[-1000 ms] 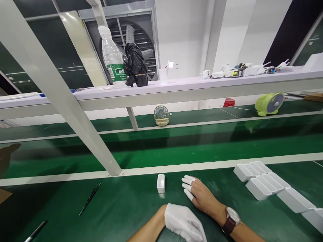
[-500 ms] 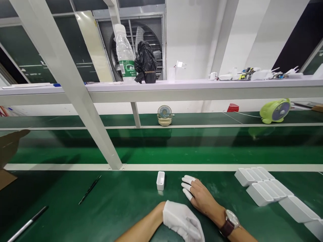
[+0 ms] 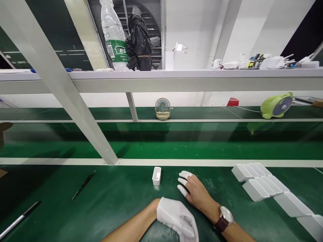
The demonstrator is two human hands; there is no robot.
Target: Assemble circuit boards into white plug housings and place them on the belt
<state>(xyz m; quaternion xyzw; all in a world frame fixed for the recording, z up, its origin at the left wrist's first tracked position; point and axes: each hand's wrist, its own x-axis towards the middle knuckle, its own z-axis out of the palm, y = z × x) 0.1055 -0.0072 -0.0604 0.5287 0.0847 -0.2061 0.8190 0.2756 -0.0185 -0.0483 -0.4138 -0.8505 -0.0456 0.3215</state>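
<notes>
My left hand (image 3: 178, 218) wears a white glove and is bent at the wrist, low on the green tabletop. Its fingers curve down and away from view, so whether they hold anything is hidden. Beyond it, my right hand (image 3: 193, 188) lies flat with fingers apart and nothing in them. White finger cots cover several of its fingertips, and a wristwatch (image 3: 224, 218) is on that wrist. Nearest to the right hand, off to its left and apart from it, stands a small white open-topped plastic box (image 3: 156, 176).
Several white boxes (image 3: 292, 204) stand in staggered rows at right. A black pen-like tool (image 3: 84, 185) and a black-and-silver one (image 3: 19, 220) lie left. A slanted white post (image 3: 83, 111) meets the rail (image 3: 176, 163). Above runs a shelf (image 3: 176, 82) with a bottle (image 3: 114, 37).
The camera view has tilted down and shifted slightly, so the shelf items look larger and closer. Both hands and the small box keep about the same places on the table.
</notes>
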